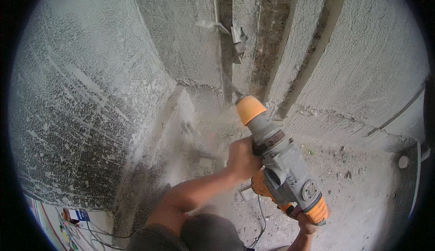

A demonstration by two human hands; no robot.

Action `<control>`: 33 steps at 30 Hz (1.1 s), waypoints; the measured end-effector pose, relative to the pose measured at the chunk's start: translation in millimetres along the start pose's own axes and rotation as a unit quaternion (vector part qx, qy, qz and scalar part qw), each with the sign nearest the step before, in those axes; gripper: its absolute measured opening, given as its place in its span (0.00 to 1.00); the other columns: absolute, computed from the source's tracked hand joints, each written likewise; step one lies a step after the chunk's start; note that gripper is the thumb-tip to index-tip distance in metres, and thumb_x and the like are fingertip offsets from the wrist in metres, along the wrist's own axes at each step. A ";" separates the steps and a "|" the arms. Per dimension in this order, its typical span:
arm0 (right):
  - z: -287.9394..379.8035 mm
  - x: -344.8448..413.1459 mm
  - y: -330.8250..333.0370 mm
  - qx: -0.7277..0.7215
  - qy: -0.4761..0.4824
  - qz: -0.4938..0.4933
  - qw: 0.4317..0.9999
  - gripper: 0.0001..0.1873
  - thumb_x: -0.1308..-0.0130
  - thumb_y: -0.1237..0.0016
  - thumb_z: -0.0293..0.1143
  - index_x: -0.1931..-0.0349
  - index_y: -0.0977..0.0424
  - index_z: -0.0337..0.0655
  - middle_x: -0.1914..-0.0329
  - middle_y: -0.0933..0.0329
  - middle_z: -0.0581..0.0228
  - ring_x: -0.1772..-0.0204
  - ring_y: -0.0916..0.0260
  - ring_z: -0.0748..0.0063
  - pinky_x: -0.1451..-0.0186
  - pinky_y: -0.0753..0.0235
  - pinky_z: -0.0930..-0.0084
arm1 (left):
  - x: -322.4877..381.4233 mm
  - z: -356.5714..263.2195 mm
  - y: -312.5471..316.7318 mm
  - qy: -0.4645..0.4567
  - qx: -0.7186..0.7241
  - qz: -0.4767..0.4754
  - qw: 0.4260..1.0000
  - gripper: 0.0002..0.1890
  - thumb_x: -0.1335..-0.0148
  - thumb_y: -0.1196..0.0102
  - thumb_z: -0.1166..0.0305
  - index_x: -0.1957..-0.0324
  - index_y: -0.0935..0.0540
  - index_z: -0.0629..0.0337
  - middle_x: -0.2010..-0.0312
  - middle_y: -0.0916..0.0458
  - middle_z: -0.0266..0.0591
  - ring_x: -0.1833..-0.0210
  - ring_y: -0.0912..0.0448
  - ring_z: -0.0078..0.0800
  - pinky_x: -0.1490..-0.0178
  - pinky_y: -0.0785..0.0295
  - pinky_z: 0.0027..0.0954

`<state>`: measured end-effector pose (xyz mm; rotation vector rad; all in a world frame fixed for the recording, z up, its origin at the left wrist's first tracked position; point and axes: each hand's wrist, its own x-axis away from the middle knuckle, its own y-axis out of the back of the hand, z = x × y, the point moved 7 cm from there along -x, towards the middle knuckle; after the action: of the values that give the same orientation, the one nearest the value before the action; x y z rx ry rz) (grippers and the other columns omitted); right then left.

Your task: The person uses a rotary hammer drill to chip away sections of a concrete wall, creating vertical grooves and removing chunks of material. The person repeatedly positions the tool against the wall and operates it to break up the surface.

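Note:
A grey and orange rotary hammer (285,162) slants across the middle of the view, its orange nose pointing up and left at the plastered wall. My left hand (245,159) is closed around the front grip, just behind the nose collar. At the back end, my right hand (307,222) holds the rear handle, partly hidden by the tool body. The thin bit is blurred and runs towards the foot of a vertical chased groove (227,70) in the wall. Blurred broken plaster pieces (239,43) show at that groove's edge, higher up.
More vertical grooves (272,30) run down the wall to the right. Dust and rubble cover the floor (340,183). A dark cord (263,217) trails below the tool. A rough wall (85,98) stands close on the left, with tangled cables (73,232) at lower left.

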<state>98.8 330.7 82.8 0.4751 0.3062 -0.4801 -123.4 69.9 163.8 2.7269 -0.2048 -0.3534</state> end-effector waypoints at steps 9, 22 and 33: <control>13.7 -19.1 17.9 0.041 -0.047 -0.025 0.998 0.05 0.52 0.44 0.20 0.72 0.20 0.32 0.75 0.19 0.62 0.73 0.23 0.71 0.67 0.23 0.71 | 15.2 -31.9 7.4 -0.052 -0.313 0.016 0.948 0.42 0.47 0.28 0.65 0.33 0.32 0.73 0.36 0.28 0.66 0.31 0.34 0.65 0.30 0.43 0.61; -21.8 -35.4 -36.8 -0.091 -0.344 -0.007 0.935 0.10 0.52 0.45 0.20 0.67 0.19 0.30 0.73 0.18 0.64 0.72 0.22 0.75 0.67 0.24 0.75 | 34.7 -45.9 54.9 -0.323 -0.479 -0.189 0.794 0.38 0.42 0.28 0.60 0.31 0.31 0.47 0.24 0.41 0.62 0.20 0.52 0.67 0.25 0.61 0.71; -16.5 -34.7 -40.7 -0.073 -0.331 -0.008 0.941 0.09 0.49 0.44 0.22 0.66 0.20 0.31 0.75 0.18 0.64 0.74 0.22 0.76 0.71 0.25 0.78 | -172.5 -25.0 87.6 -0.168 0.296 -0.320 0.884 0.27 0.37 0.28 0.71 0.43 0.30 0.71 0.49 0.22 0.46 0.49 0.20 0.29 0.46 0.21 0.30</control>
<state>46.0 319.9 67.5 0.1467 -0.3041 -0.5993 -290.1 31.1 257.6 3.2447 0.6264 -1.1096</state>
